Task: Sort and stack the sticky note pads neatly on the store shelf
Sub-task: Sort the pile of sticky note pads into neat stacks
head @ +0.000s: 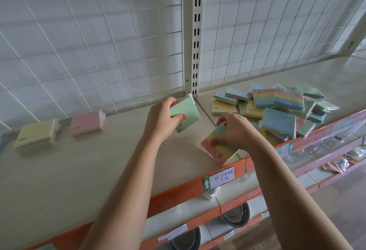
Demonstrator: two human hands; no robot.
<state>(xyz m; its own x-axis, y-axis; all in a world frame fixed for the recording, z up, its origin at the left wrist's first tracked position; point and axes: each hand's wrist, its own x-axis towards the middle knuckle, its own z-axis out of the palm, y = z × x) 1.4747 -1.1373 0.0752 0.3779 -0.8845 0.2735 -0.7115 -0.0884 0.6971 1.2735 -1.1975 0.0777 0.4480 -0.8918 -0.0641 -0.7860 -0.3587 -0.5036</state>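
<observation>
My left hand (161, 118) grips a green sticky note pad (187, 111), lifted above the beige shelf (79, 160) near the upright post. My right hand (234, 130) holds a rainbow-striped pad (219, 151) tilted at the shelf's front edge. A loose heap of wrapped pads (281, 109) in blue, yellow, green and rainbow lies to the right. Two pads sit apart at the back left: a pink-topped one (87, 123) and a yellow-topped one (36, 136), both blurred.
A white wire grid (89, 42) backs the shelf, split by a slotted upright post (196, 46). The orange front rail (178, 192) carries a handwritten price label (221, 177). Lower shelves hold metal bowls (235, 217) and packaged goods (340, 162).
</observation>
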